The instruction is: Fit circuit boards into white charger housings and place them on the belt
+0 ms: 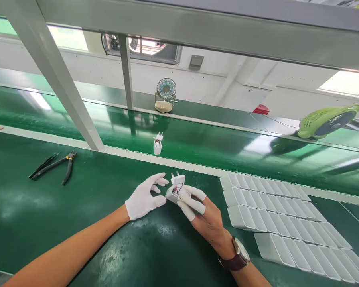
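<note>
In the head view, my right hand [202, 211], with white finger cots on several fingers, grips a white plug adapter [174, 194]. Its two-pin plug cap [178, 180] stands tilted up from the housing, and red and black wires show between them. Just left of the adapter is my left hand [146, 196] in a white glove, fingers apart and holding nothing. A second white plug adapter [157, 146], its pinned cap also off the housing, stands on the green strip beyond the bench's pale edge.
Rows of white plastic housings [275, 215] lie on the right of the green bench [86, 223]. Black-handled cutters [67, 163] and tweezers [43, 165] lie at left. A grey post [62, 83] rises behind them. A small fan [166, 93] and a green fan [327, 121] stand farther back.
</note>
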Motion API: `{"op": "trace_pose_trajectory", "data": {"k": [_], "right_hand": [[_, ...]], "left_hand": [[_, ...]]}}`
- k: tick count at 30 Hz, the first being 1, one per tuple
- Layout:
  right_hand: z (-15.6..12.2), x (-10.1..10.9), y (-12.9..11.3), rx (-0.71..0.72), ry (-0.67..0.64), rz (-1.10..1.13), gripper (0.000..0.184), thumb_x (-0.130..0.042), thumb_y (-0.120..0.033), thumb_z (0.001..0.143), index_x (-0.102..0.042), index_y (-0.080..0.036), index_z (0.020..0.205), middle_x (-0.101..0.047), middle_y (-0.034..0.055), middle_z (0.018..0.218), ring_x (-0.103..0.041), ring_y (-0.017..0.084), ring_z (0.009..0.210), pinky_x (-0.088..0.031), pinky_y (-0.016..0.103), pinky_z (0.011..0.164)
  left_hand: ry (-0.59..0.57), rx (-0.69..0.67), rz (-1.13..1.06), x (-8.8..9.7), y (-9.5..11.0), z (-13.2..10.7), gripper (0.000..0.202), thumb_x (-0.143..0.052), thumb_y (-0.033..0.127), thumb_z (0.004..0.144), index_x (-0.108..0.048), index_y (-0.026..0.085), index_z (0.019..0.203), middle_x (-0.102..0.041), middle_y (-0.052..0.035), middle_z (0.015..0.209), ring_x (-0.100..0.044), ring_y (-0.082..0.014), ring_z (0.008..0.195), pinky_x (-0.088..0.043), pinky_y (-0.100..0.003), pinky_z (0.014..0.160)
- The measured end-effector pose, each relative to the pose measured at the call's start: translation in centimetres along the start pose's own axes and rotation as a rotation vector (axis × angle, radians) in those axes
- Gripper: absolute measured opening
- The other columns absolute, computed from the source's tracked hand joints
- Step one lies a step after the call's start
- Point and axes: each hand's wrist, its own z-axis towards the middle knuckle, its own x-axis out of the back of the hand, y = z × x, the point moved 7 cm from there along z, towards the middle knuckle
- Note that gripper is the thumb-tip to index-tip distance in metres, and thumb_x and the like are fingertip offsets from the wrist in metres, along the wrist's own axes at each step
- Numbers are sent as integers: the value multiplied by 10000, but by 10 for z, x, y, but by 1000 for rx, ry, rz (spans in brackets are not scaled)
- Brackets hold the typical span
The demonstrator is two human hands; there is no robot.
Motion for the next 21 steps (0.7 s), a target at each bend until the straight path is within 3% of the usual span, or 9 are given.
{"op": "trace_pose_trajectory", "data": {"k": [5,9,14,18,21], "right_hand": [[-4,-21,4,-21,-215,68,314,-536,-207,983,-632,-303,1266,-670,87,1184,-701,196,1005,-620,336,860],[-9,-25,9,-25,-198,49,322,-537,-209,982,-633,-289,1279,-660,109,1199,-695,207,1017,-621,347,839],[-11,-26,7,-33,-224,-22,329,-557,-213,976,-649,-310,1276,-666,98,1209,-696,209,1026,-620,341,844],[-9,-13,5,-63,-109,-33,302,-553,-205,973,-679,-302,1229,-665,95,1219,-697,205,1022,-615,333,853],[-8,-18,3,-54,-160,-15,319,-542,-199,979,-661,-309,1254,-672,90,1204,-702,200,994,-620,330,825]], "left_hand": [[72,-40,157,-5,14,-1,786,-746,291,713,-438,239,1434,-617,-112,1326,-646,-224,1001,-549,-441,933],[34,-108,257,-15,22,-3,685,-720,307,760,-473,253,1396,-664,-70,1238,-657,-214,1057,-559,-408,952],[106,-114,320,-10,18,-7,523,-602,359,890,-481,245,1386,-682,-67,1178,-660,-197,1019,-555,-401,944],[45,-223,209,-6,16,-8,713,-620,468,865,-366,222,1484,-618,-124,1301,-612,-251,1102,-523,-454,973],[19,-234,169,-6,15,-7,807,-680,410,812,-321,233,1513,-582,-133,1353,-594,-268,1134,-512,-466,987]]}}
